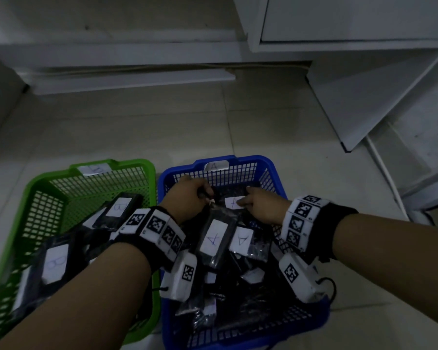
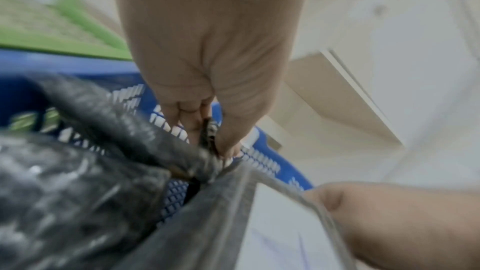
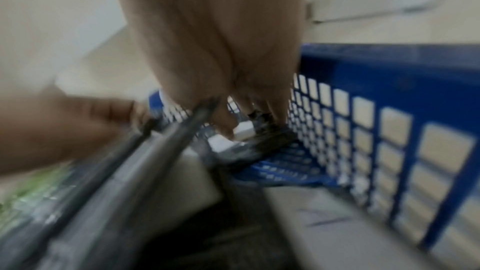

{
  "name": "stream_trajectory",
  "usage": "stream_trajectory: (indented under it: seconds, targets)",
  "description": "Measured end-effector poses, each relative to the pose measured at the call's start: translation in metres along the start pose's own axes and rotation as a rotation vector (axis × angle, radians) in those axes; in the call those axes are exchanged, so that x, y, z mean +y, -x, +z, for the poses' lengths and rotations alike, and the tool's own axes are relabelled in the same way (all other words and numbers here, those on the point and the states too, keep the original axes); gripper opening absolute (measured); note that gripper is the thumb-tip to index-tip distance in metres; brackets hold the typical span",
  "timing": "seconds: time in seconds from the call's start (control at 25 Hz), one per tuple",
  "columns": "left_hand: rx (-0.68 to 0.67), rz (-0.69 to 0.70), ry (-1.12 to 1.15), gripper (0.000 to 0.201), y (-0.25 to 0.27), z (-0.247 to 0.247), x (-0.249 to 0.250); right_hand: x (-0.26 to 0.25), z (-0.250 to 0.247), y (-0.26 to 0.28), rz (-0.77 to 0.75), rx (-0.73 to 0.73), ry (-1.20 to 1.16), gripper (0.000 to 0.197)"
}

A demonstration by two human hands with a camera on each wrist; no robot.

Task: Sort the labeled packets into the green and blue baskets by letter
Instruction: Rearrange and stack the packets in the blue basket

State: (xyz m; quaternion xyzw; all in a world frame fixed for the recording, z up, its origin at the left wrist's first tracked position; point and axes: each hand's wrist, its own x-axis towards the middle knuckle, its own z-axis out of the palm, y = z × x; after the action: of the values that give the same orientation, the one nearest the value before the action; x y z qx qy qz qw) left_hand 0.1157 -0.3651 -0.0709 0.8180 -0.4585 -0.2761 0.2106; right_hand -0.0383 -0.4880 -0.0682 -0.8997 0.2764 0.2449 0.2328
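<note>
on the left stands the green basket (image 1: 91, 165), its far rim tagged with a letter too faint to read, and inside it lie dark packets with white labels marked b, such as the b packet (image 1: 53, 263) near the front. just to its right, touching or nearly so, is the blue basket (image 1: 240, 160), tagged a on its far rim, heaped with packets marked a, like the a packet (image 1: 214, 237) in the middle. both hands are over the far end of the blue basket: the left hand (image 1: 187, 198) has its thumb and fingers pinched on the edge of a dark packet, clear in the left wrist view, and the right hand (image 1: 262, 207) grips the other side of the held packet (image 1: 234, 202), whose label appears to read a. the step in hand looks like setting this packet down among its fellows. to do it well, check the letter against the basket's tag first, lower it flat with the label upward, let go with both hands together, and avoid dragging neighbouring packets over the rim into the green basket.
</note>
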Motion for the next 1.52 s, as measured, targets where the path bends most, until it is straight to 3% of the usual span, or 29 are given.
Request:
stream_trajectory:
  seconds: [0.08,0.12,0.28,0.44,0.56,0.76,0.88,0.92,0.96,1.04,1.12,1.24,1.32,1.4,1.52]
  targets:
    - [0.061,-0.039,0.163,0.012,0.005,-0.005,-0.002,-0.003,-0.004,0.006,-0.015,0.189,-0.256,0.034]
    - [0.078,-0.059,0.24,0.011,0.006,-0.006,-0.003,-0.006,-0.004,0.007,-0.019,0.202,-0.373,0.034]
    - [0.097,-0.024,0.387,0.018,0.011,-0.009,-0.003,-0.018,0.012,0.003,-0.039,-0.03,-0.505,0.056]
    - [0.245,-0.032,0.516,0.025,0.01,-0.009,-0.004,-0.018,0.013,0.001,-0.021,-0.079,-0.527,0.065]
    - [0.316,-0.079,0.662,0.015,0.013,-0.014,-0.003,-0.014,0.013,0.003,0.008,-0.151,-0.49,0.065]
    - [0.305,-0.118,0.781,0.014,0.019,-0.014,-0.004,-0.015,0.009,0.007,0.043,0.012,-0.647,0.034]
    - [0.236,-0.16,0.921,0.015,0.022,-0.008,-0.002,-0.019,0.006,0.013,0.031,-0.016,-0.817,0.039]
    - [0.216,-0.15,0.888,0.011,0.024,-0.006,-0.001,-0.022,0.005,0.015,0.021,-0.062,-0.891,0.037]
    - [0.192,-0.133,0.791,0.02,0.025,-0.005,-0.002,-0.025,0.005,0.019,0.002,-0.112,-0.926,0.035]
    - [0.134,-0.094,0.553,0.039,0.025,-0.001,-0.004,-0.028,0.006,0.023,-0.036,-0.166,-0.776,0.034]
    - [0.107,-0.063,0.451,0.035,0.023,0.0,-0.003,-0.03,0.006,0.023,-0.066,-0.104,-0.688,0.036]
    - [0.05,-0.045,0.528,0.034,0.02,0.0,0.005,-0.026,-0.003,0.018,-0.056,0.148,-0.954,0.044]
    - [0.053,-0.077,0.678,0.041,0.018,0.003,0.009,-0.019,-0.012,0.015,-0.026,0.28,-0.971,0.053]
    - [-0.02,-0.135,0.743,0.056,0.015,0.009,0.009,-0.011,-0.017,0.014,0.053,0.426,-1.03,0.043]
    - [-0.163,-0.133,0.463,0.062,0.006,0.018,0.008,-0.002,-0.014,0.017,0.186,0.482,-1.235,0.029]
